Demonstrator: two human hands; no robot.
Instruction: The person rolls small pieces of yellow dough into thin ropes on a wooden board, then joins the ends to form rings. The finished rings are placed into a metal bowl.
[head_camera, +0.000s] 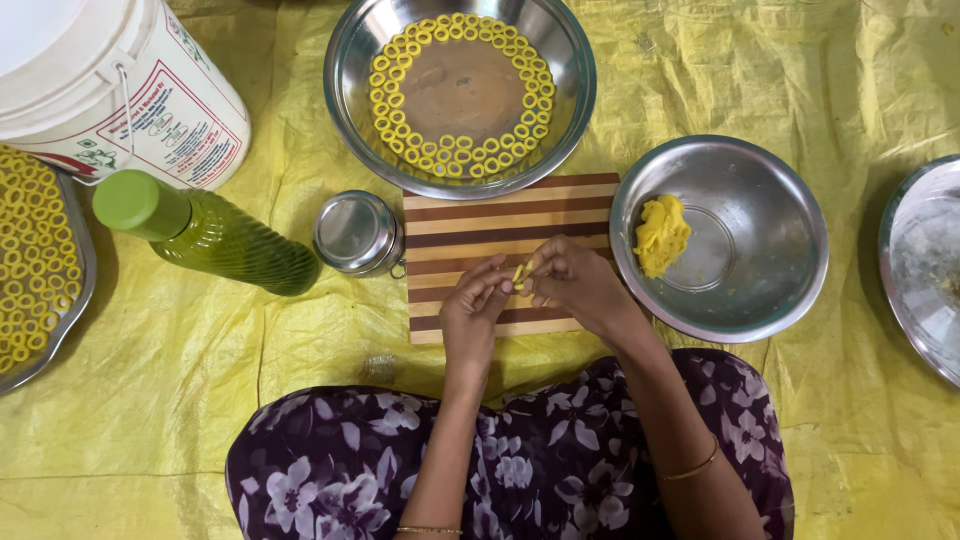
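My left hand (474, 310) and my right hand (574, 282) meet over a striped wooden cutting board (470, 225), fingertips pinching a small strip of yellow dough (518, 272) between them. A lump of yellow dough (661, 236) lies in a steel bowl (775, 240) to the right of the board. Beyond the board a larger steel bowl (350, 70) holds several yellow dough rings (455, 155) laid around its inside.
A green bottle (205, 235) lies left of the board beside a small steel container (356, 232). A white bucket (110, 85) stands at top left. A tray of dough rings (35, 265) is at the left edge, another steel dish (925, 265) at the right. Yellow sheet (150, 400) underneath.
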